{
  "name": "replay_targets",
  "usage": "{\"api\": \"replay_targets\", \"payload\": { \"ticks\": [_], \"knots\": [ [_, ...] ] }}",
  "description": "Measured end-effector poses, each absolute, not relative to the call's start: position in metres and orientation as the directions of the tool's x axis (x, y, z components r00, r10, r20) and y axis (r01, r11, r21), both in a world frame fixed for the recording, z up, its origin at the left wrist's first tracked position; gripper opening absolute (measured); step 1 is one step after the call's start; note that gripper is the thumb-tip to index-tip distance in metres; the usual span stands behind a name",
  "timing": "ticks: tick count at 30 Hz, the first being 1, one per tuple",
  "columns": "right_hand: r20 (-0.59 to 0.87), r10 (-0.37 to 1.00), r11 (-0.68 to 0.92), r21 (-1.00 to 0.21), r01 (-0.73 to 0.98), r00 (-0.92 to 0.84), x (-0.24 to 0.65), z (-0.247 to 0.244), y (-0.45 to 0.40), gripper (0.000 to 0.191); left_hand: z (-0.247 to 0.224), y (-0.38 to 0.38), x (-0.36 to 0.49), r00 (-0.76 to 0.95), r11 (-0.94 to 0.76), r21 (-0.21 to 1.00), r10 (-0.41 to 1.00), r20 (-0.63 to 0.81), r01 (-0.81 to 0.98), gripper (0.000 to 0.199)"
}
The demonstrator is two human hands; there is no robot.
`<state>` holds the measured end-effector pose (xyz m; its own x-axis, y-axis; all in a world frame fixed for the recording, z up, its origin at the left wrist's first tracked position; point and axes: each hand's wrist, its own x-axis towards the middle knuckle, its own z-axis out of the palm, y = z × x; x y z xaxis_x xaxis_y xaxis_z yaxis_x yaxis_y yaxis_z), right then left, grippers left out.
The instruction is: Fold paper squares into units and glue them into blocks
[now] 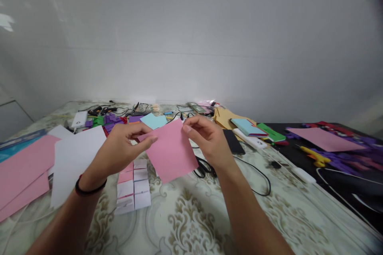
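Note:
A square of pink paper (172, 153) is held up, slightly tilted, above the patterned table. My left hand (124, 145) pinches its upper left corner between thumb and fingers. At the top right corner, my right hand (208, 139) grips the same sheet with thumb and forefinger. Below my left hand lie small folded white and pink paper pieces (133, 187) in two columns. Black-handled scissors (205, 167) rest behind the sheet, partly hidden by it and my right hand.
White sheets (74, 163) and larger pink sheets (26, 167) lie at left. Purple and green pieces (103, 121), cables and light blue paper (154, 120) sit farther back. To the right are a black phone-like slab (233, 142), a looped cable (267, 185) and yellow-handled scissors (317, 157).

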<state>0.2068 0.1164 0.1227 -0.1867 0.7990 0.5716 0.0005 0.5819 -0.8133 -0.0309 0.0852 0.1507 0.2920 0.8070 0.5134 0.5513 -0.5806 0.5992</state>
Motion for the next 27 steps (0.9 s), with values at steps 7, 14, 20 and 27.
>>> {"api": "replay_targets", "payload": {
  "ticks": [7,14,20,27],
  "knots": [
    [0.581,0.793,0.592,-0.806,0.006,-0.184,0.204,0.12,0.117,0.019,0.149,0.089,-0.031,0.28,-0.575,0.616,0.811,0.513,0.538,0.017],
    [0.61,0.767,0.624,-0.782,0.008,-0.201,0.201,0.119,0.117,0.011,0.15,0.087,-0.032,0.316,-0.582,0.604,0.81,0.495,0.545,0.015],
    [0.602,0.743,0.634,-0.773,0.021,-0.293,0.197,0.118,0.113,0.008,0.149,0.088,-0.027,0.364,-0.584,0.602,0.811,0.458,0.545,0.024],
    [0.605,0.752,0.622,-0.782,-0.02,-0.263,0.191,0.116,0.112,0.009,0.146,0.089,-0.03,0.354,-0.591,0.569,0.803,0.479,0.572,0.02]
  ]
}}
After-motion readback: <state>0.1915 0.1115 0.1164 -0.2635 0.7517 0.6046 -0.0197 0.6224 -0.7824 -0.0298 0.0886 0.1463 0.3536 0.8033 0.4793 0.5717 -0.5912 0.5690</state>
